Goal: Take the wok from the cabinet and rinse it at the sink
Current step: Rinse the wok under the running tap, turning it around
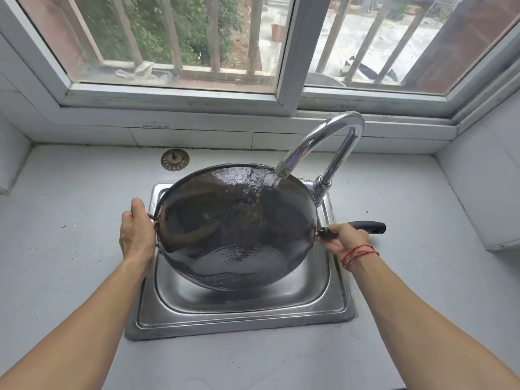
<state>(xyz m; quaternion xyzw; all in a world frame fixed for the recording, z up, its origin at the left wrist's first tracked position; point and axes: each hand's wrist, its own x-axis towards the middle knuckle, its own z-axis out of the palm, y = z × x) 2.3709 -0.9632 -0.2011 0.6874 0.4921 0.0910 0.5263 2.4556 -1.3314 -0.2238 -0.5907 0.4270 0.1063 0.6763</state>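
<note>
Wok (236, 229) tilting over sink (242, 313), water (277, 180) running in from tap (323, 142).
Left hand (136, 235) gripping side loop (153, 218), fingers curling round it; right hand (347, 239) clasping black handle (368, 227), fingers wrapping it; strainer (175, 159) lying on counter (84, 192) behind.

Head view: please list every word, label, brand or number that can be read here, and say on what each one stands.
No text here can be read.
Small dark print on the window ledge: too blurred to read.
Faint marks on the window frame: too blurred to read.
Wok, faucet, sink: no lettering visible.
</note>
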